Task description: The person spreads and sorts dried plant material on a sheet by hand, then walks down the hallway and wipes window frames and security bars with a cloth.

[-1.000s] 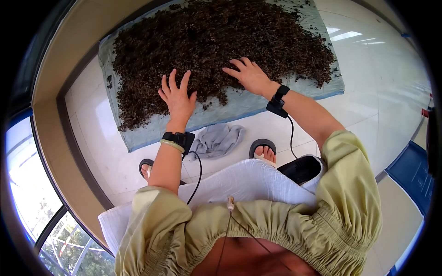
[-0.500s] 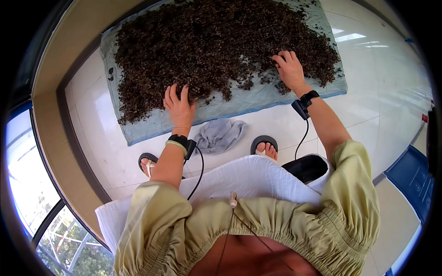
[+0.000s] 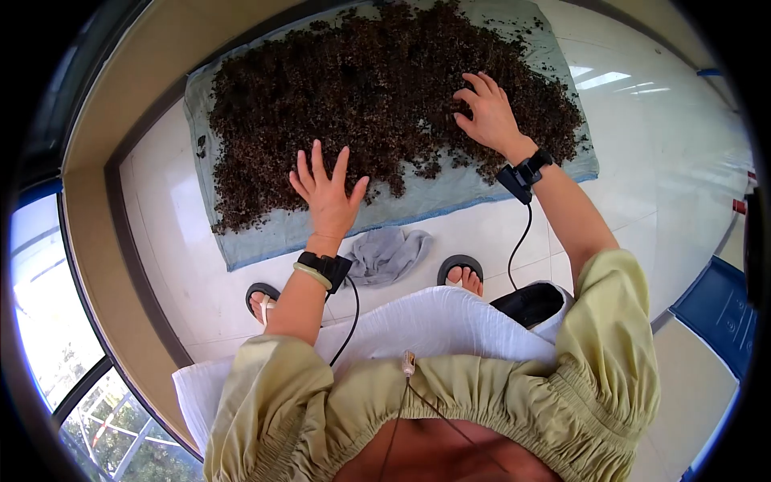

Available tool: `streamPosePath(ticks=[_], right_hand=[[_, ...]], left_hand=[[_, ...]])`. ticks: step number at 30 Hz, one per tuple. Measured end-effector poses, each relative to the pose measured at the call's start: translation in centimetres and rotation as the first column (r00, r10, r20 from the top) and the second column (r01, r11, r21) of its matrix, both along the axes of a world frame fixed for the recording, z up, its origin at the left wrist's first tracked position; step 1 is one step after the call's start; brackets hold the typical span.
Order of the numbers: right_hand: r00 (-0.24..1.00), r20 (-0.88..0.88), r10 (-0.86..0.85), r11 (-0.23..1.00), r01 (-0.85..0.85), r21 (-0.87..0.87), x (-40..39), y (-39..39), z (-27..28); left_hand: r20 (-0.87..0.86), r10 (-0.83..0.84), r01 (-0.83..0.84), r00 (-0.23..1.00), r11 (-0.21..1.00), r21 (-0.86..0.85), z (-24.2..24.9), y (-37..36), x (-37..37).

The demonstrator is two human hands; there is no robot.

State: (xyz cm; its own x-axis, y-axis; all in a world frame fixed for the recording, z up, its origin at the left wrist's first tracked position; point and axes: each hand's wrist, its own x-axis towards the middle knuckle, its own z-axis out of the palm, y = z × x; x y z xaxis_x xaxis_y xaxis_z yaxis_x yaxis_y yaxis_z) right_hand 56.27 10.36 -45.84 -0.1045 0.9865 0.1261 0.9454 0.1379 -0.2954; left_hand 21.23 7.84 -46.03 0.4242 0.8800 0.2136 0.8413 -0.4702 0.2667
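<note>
A wide layer of dark brown, dried plant bits, in small crumbly clusters, covers most of a pale blue-green cloth on the floor. Over the near left edge of this layer my left hand is spread, palm down, with its fingers apart and nothing held. Farther right, my right hand is above the pile with fingers parted and slightly curved, thumb to the left. No plant bits show in its grasp. Both wrists wear black straps with small cabled devices.
A crumpled grey cloth lies on the white tiled floor between my sandalled feet and the spread cloth. A brown wall base and windows run along the left. A blue chair stands at the right.
My left hand has opened from curled fingers to a wide spread. The right hand has shifted slightly left and up, its fingers loosening from the plant bits.
</note>
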Motion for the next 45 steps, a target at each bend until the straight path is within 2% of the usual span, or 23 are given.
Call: streamPosePath(ticks=[2, 4, 5, 7, 10, 15, 18, 22, 27, 29, 32, 35, 40, 42, 45], right_hand=[[1.000, 0.023, 0.006, 0.996, -0.004, -0.094, 0.5, 2.4, 0.8], [0.998, 0.058, -0.015, 0.988, 0.023, -0.150, -0.5, 5.4, 2.5], [0.993, 0.117, 0.001, 0.968, 0.028, -0.249, -1.1, 7.1, 3.4], [0.991, 0.129, 0.020, 0.961, 0.017, -0.278, -2.5, 9.9, 4.1], [0.989, 0.121, 0.080, 0.953, -0.040, -0.300, -5.2, 12.5, 4.2], [0.980, 0.132, 0.146, 0.942, -0.097, -0.322, -9.7, 16.5, 3.5], [0.972, 0.199, 0.128, 0.923, -0.043, -0.381, -10.9, 18.7, 1.8], [0.980, 0.180, 0.085, 0.865, 0.017, -0.502, -11.1, 20.6, -0.8], [0.990, 0.114, 0.078, 0.963, -0.045, -0.266, -10.6, 20.0, -2.3], [0.995, 0.017, 0.096, 0.979, -0.092, -0.184, -9.9, 19.9, -2.9], [0.994, -0.019, 0.109, 0.992, -0.110, -0.069, -8.5, 20.3, -3.6], [0.990, -0.096, 0.103, 0.995, -0.104, -0.003, -6.9, 20.0, -1.6], [0.970, -0.241, 0.025, 0.987, 0.014, 0.157, -1.1, 18.9, 3.2], [0.946, -0.324, -0.029, 0.985, 0.082, 0.153, 2.1, 18.6, 4.7], [0.963, -0.260, -0.074, 0.958, 0.141, 0.248, 7.4, 18.5, 4.7]], left_hand=[[-0.028, -0.039, 0.038, 0.999, 0.998, -0.053, 0.2, 1.3, 2.1], [-0.163, -0.080, 0.046, 0.983, 0.978, -0.204, -0.1, 2.7, 3.9], [-0.198, -0.106, 0.051, 0.975, 0.963, -0.264, -0.1, 3.4, 4.7], [-0.266, -0.159, 0.046, 0.951, 0.921, -0.386, -0.1, 4.3, 5.8], [-0.371, -0.261, 0.073, 0.891, 0.890, -0.449, -1.2, 4.6, 6.5], [-0.389, -0.353, 0.098, 0.851, 0.834, -0.544, -1.6, 5.8, 7.0], [-0.385, -0.407, 0.105, 0.828, 0.788, -0.607, -1.3, 6.5, 7.5], [-0.352, -0.419, 0.116, 0.837, 0.764, -0.634, -1.7, 7.3, 7.5], [-0.323, -0.407, 0.135, 0.854, 0.774, -0.619, -2.0, 7.1, 7.4], [-0.306, -0.401, 0.136, 0.863, 0.770, -0.624, -1.9, 7.1, 7.4], [-0.305, -0.384, 0.116, 0.872, 0.766, -0.633, -1.7, 7.1, 7.7], [-0.300, -0.373, 0.105, 0.878, 0.762, -0.639, -1.5, 7.1, 7.9], [-0.324, -0.362, 0.076, 0.874, 0.760, -0.645, -1.8, 7.3, 8.5], [-0.304, -0.352, 0.077, 0.885, 0.756, -0.651, -1.8, 7.4, 8.6], [-0.306, -0.343, 0.062, 0.888, 0.749, -0.660, -1.7, 7.4, 8.7]])
